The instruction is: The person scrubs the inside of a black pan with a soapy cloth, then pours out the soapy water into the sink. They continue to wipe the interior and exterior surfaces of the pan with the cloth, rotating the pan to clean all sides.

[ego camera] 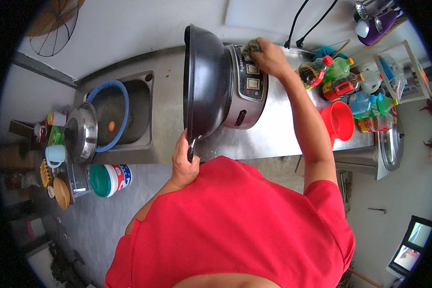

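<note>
A dark electric wok (210, 81) is tipped on its side on the stainless steel counter (167, 108), its rim facing left and its silver base facing right. My left hand (185, 165) grips the wok's handle (191, 151) at the near edge of the rim. On the base is a black control panel (251, 94) with two pale rocker switches. My right hand (270, 57) holds a greyish-green cloth or scouring pad (251, 48) against the far end of this panel. Its fingertips are partly hidden and slightly blurred.
To the left, a sink (140, 104) holds a blue-rimmed basin (126, 118), with a steel bowl (88, 133) beside it. Plastic bottles (358, 102) and a red container (338, 120) stand at the right. Two black cables (291, 32) hang behind the counter. A lidded bucket (109, 180) stands below left.
</note>
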Action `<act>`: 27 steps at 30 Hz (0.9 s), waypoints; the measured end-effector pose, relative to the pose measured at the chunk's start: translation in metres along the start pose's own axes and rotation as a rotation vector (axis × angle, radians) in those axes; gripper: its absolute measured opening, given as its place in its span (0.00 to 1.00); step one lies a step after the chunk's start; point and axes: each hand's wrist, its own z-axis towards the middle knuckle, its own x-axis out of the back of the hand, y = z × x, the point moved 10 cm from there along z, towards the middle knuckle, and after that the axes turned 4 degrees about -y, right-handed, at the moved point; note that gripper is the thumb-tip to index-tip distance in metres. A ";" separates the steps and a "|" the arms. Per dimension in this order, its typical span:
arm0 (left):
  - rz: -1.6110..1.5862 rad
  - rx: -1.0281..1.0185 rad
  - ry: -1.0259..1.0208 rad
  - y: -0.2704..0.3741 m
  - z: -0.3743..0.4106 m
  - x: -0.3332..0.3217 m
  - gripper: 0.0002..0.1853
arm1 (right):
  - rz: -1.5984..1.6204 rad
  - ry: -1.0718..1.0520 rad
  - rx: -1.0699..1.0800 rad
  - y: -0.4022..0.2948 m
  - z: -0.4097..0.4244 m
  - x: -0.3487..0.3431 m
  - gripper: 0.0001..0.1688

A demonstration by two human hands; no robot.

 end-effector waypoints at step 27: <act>-0.106 0.070 0.052 -0.006 0.002 0.001 0.39 | -0.368 0.103 0.109 -0.084 -0.011 -0.011 0.10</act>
